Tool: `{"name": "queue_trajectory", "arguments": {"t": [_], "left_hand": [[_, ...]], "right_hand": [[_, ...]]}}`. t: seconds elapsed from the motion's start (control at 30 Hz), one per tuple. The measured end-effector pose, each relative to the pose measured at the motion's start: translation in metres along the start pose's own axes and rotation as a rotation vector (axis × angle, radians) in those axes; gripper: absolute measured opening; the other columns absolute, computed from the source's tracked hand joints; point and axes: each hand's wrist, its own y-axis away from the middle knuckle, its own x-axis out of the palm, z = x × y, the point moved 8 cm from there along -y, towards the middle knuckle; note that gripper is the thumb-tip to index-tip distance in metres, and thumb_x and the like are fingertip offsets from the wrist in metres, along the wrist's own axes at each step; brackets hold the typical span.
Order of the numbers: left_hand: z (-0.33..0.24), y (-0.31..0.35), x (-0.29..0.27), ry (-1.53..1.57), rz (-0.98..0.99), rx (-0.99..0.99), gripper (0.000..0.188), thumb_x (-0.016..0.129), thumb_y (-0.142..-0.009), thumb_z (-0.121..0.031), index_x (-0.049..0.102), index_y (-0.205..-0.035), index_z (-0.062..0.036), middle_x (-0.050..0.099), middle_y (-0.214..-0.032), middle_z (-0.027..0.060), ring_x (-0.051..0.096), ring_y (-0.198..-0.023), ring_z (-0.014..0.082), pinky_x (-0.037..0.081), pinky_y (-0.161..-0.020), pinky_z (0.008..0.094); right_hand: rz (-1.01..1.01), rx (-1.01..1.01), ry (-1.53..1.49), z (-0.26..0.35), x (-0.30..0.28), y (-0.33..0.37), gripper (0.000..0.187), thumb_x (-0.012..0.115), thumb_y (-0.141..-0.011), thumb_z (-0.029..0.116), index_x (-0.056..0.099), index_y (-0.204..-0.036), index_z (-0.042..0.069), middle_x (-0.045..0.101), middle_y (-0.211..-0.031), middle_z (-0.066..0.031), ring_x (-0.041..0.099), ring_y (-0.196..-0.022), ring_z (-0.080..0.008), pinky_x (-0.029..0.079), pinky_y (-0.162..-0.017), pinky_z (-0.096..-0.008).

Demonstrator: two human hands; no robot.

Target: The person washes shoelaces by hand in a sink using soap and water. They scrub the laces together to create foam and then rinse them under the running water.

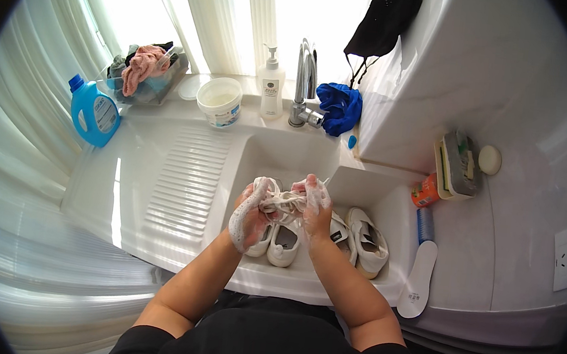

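Observation:
A tangle of wet white shoelaces [283,205] is stretched between my two hands over the sink [289,151]. My left hand [251,209], coated in thick suds, is closed on one end of the bundle. On the other side, my right hand [317,207] grips the laces too, with foam over its fingers. Below the hands, several white shoes stand in the basin: a pair at the left, with one shoe [284,246] partly under my left hand, and a pair at the right, including a shoe [367,247] by the basin's wall. My right forearm partly covers the right pair.
Left of the basin is a ribbed washboard [186,182]. Along the back are a blue detergent bottle [96,116], a white tub [219,104], a pump bottle [271,93], the faucet [301,85] and a blue cloth [340,109]. At right lie an insole [418,281] and a blue-handled brush [425,225].

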Motion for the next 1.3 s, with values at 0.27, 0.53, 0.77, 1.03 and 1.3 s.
{"name": "queue_trajectory", "arguments": {"t": [0.27, 0.53, 0.77, 1.03, 1.3], "left_hand": [[0.027, 0.001, 0.012, -0.060, 0.009, 0.103, 0.046, 0.050, -0.088, -0.051, 0.056, -0.088, -0.0053, 0.059, -0.087, 0.0057, 0.058, -0.084, 0.0200, 0.048, -0.077, 0.0316], [0.041, -0.007, 0.012, 0.144, -0.025, -0.062, 0.028, 0.048, -0.091, -0.033, 0.056, -0.087, -0.0068, 0.060, -0.086, 0.0054, 0.059, -0.077, 0.0195, 0.050, -0.070, 0.0325], [0.059, -0.010, 0.007, 0.342, -0.042, -0.263, 0.028, 0.042, -0.094, -0.032, 0.054, -0.080, -0.0105, 0.058, -0.076, 0.0034, 0.058, -0.074, 0.0179, 0.049, -0.064, 0.0303], [-0.004, 0.004, 0.075, 0.589, 0.112, -0.309, 0.031, 0.044, -0.091, -0.026, 0.062, -0.070, -0.0114, 0.063, -0.073, 0.0080, 0.062, -0.071, 0.0260, 0.051, -0.071, 0.0407], [0.016, -0.020, 0.028, 0.426, 0.256, -0.074, 0.030, 0.043, -0.092, -0.033, 0.059, -0.086, -0.0090, 0.062, -0.091, 0.0098, 0.060, -0.090, 0.0258, 0.048, -0.083, 0.0414]], "right_hand": [[0.005, -0.272, 0.708, -0.014, 0.017, 0.003, 0.025, 0.067, -0.078, 0.025, 0.061, -0.078, 0.001, 0.060, -0.072, -0.0197, 0.060, -0.067, -0.0347, 0.046, -0.064, -0.0408], [0.034, -0.390, 0.749, -0.032, 0.008, -0.010, 0.023, 0.067, -0.059, 0.017, 0.060, -0.075, 0.001, 0.058, -0.071, -0.0240, 0.058, -0.067, -0.0410, 0.045, -0.061, -0.0456], [0.011, -0.589, 0.853, -0.010, 0.024, 0.000, 0.013, 0.062, -0.074, 0.015, 0.060, -0.076, 0.002, 0.060, -0.067, -0.0184, 0.060, -0.063, -0.0355, 0.045, -0.055, -0.0384], [-0.278, 0.327, 0.098, -0.135, -0.100, -0.052, 0.035, 0.059, -0.084, 0.038, 0.059, -0.097, 0.006, 0.061, -0.091, -0.0059, 0.059, -0.077, -0.0180, 0.048, -0.064, -0.0332], [0.105, 0.577, -0.746, -0.061, 0.008, -0.003, 0.042, 0.047, -0.091, 0.038, 0.051, -0.118, 0.006, 0.055, -0.116, -0.0108, 0.052, -0.108, -0.0248, 0.042, -0.095, -0.0381]]}}
